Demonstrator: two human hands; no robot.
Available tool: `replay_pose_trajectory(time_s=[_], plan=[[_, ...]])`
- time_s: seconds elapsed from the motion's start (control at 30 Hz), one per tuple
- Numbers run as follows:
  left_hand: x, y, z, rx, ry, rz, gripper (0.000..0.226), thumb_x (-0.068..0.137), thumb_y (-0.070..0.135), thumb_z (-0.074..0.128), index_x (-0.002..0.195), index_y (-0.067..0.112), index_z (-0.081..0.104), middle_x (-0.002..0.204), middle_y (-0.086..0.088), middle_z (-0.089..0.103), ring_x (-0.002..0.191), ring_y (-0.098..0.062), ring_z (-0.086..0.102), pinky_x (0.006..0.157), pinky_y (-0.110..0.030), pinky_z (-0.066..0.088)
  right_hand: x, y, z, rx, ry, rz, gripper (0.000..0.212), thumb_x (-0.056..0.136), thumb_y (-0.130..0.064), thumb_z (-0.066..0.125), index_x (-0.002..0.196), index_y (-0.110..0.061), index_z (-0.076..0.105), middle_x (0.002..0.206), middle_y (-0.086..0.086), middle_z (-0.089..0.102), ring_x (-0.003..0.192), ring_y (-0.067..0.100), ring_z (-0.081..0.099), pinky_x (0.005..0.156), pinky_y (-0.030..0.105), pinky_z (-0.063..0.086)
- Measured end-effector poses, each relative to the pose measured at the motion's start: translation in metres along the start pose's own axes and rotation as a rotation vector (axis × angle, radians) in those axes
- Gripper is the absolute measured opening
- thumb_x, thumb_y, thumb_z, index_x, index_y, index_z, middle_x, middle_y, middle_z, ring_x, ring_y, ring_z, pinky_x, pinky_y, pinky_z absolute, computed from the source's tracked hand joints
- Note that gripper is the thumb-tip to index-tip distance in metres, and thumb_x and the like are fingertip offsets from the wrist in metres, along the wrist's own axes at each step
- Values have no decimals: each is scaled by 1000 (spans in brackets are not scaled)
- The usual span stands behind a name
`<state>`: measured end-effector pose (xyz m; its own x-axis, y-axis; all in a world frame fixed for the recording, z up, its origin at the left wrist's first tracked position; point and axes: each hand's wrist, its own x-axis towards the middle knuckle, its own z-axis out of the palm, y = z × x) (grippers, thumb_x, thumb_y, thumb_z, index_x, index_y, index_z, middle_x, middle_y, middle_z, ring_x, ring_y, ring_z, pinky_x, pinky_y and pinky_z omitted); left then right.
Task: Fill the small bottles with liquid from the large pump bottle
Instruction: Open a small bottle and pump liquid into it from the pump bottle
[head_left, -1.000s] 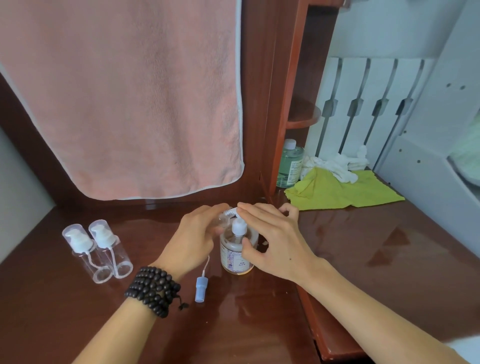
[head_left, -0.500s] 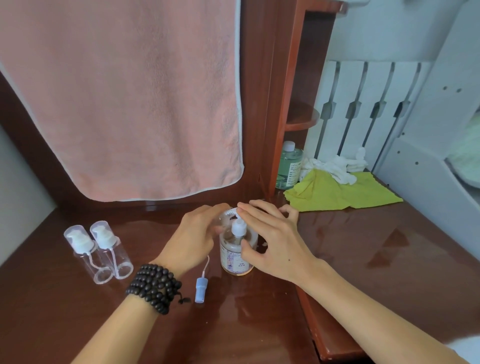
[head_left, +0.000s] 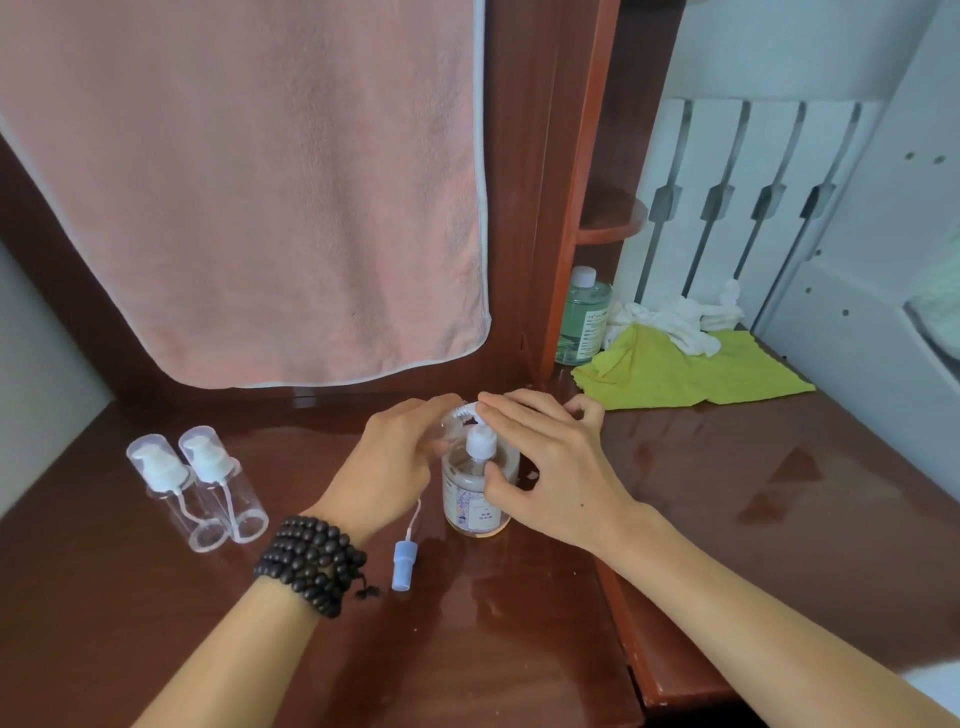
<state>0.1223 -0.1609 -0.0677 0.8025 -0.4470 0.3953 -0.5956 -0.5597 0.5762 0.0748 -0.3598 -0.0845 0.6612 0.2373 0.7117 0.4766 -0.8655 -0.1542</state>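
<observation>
The large pump bottle (head_left: 475, 501), clear with a patterned label and white pump head, stands at the middle of the wooden desk (head_left: 519, 623). My left hand (head_left: 392, 467), with a bead bracelet on the wrist, holds a small clear bottle (head_left: 453, 422) at the pump's spout; its threaded neck shows between my fingers. My right hand (head_left: 550, 475) has its fingers over the pump head and its thumb against the bottle's body. A blue pump cap with a thin tube (head_left: 402, 564) lies on the desk in front. Two small clear bottles (head_left: 200, 491) with white pumps stand at the left.
A pink towel (head_left: 260, 182) hangs behind the desk. At the back right a green-tinted bottle (head_left: 582, 317) stands by a yellow-green cloth (head_left: 691, 371) and a white rag (head_left: 675, 317). A wooden shelf post (head_left: 571, 208) rises behind the hands.
</observation>
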Motion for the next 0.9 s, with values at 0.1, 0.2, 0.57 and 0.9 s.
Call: replay_pose_trajectory(time_s=[0.1,0.2,0.57,0.9], plan=[[-2,-4,7,-10,-20,-4,54,84,-8,54,129,21,59,100,-1,63,94,-14,61,86,-27,51,0,1,4,-10,14,9,37,77,-33,67,109,-21,78,121,-13,73,109,7,65,90,41,29],[-4,-4,7,7,-14,3,53,85,-7,55,129,22,58,99,2,62,91,-11,60,83,-25,49,0,0,3,-13,4,7,37,77,-33,67,110,-21,78,121,-13,73,107,7,65,91,40,28],[-2,-2,6,3,8,42,58,80,-12,52,127,21,60,102,0,61,95,-12,60,86,-30,53,0,0,3,-37,-10,6,42,75,-34,68,114,-20,76,126,-11,71,112,7,64,94,44,31],[1,2,-2,17,26,54,54,82,-9,57,127,23,59,102,0,62,95,-9,59,84,-16,46,0,-3,-2,-14,-20,-26,50,78,-34,67,125,-17,71,138,-10,63,125,7,58,96,42,31]])
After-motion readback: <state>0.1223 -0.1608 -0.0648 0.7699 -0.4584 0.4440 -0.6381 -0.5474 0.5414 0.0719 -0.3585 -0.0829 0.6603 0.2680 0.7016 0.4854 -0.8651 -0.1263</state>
